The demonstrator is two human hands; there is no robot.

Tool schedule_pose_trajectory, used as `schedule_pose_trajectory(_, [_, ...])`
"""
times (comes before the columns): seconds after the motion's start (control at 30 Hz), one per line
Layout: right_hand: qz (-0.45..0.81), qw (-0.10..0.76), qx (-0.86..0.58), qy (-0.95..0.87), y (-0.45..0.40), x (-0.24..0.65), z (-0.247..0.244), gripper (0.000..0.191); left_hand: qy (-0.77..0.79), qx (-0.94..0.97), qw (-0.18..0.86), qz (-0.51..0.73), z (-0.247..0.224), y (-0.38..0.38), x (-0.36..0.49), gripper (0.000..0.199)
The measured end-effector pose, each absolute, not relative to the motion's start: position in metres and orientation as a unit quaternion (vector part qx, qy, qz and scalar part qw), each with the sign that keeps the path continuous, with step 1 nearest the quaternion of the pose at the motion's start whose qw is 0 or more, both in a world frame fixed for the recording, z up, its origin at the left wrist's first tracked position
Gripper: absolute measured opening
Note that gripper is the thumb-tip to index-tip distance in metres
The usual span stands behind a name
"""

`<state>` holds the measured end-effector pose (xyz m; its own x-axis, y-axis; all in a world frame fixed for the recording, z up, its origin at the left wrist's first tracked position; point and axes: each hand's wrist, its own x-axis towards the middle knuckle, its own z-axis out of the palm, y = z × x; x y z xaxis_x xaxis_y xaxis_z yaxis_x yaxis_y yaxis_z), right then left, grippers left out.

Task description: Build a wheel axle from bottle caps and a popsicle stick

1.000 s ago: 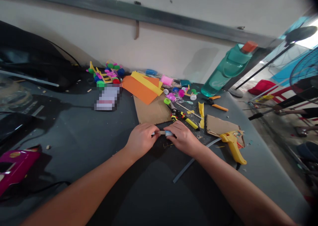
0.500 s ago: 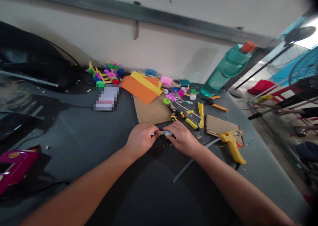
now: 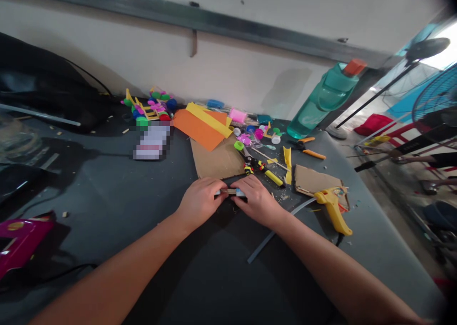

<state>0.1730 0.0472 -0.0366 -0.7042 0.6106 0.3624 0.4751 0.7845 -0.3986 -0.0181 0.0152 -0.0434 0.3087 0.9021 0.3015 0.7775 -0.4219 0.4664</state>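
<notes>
Near the middle of the dark table, my left hand (image 3: 200,201) and my right hand (image 3: 256,197) pinch a small piece (image 3: 232,192) between them. It has thin tan strips in the middle and light blue-and-white ends; the fingers hide much of it, so its kind is unclear. Both hands are closed, fingertips close together. Just beyond lie pliers with yellow-and-black handles (image 3: 273,176) and a brown cardboard sheet (image 3: 217,161). To the right of my right hand is a yellow glue gun (image 3: 333,211), with a long translucent glue stick (image 3: 260,246) at its back end.
A teal bottle (image 3: 319,103) stands at the back right, near orange-handled pliers (image 3: 314,154). Orange paper (image 3: 202,132), colourful caps (image 3: 259,133) and small wheeled toys (image 3: 153,108) line the back. A small cardboard piece (image 3: 314,180) lies right; a magenta device (image 3: 21,241) sits left.
My right hand has shifted slightly left, bringing its fingertips a little closer to my left hand's. Both hands keep their pinch on the small piece. The view has moved very slightly.
</notes>
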Motion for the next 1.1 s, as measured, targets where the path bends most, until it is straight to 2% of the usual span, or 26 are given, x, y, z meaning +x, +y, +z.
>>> schedule_pose_trajectory(0.1, [0.138, 0.237, -0.302, -0.913, 0.047, 0.172, -0.037, 0.012, 0.519, 0.803, 0.12, 0.268, -0.044, 0.015, -0.019, 0.012])
schedule_pose_trajectory(0.43, [0.149, 0.256, -0.308, -0.904, 0.047, 0.172, -0.038, 0.011, 0.507, 0.816, 0.102, 0.26, -0.031, 0.009, -0.034, 0.042])
schedule_pose_trajectory(0.7, [0.156, 0.246, -0.313, -0.904, 0.046, 0.173, -0.037, 0.009, 0.539, 0.822, 0.081, 0.168, -0.022, 0.015, -0.05, 0.028])
schedule_pose_trajectory(0.93, [0.156, 0.243, -0.311, -0.905, 0.045, 0.174, -0.039, 0.019, 0.517, 0.83, 0.102, 0.181, -0.025, 0.017, -0.051, 0.021])
schedule_pose_trajectory(1.1, [0.159, 0.247, -0.314, -0.903, 0.045, 0.172, -0.041, 0.015, 0.51, 0.829, 0.129, 0.189, -0.025, 0.017, -0.051, 0.023])
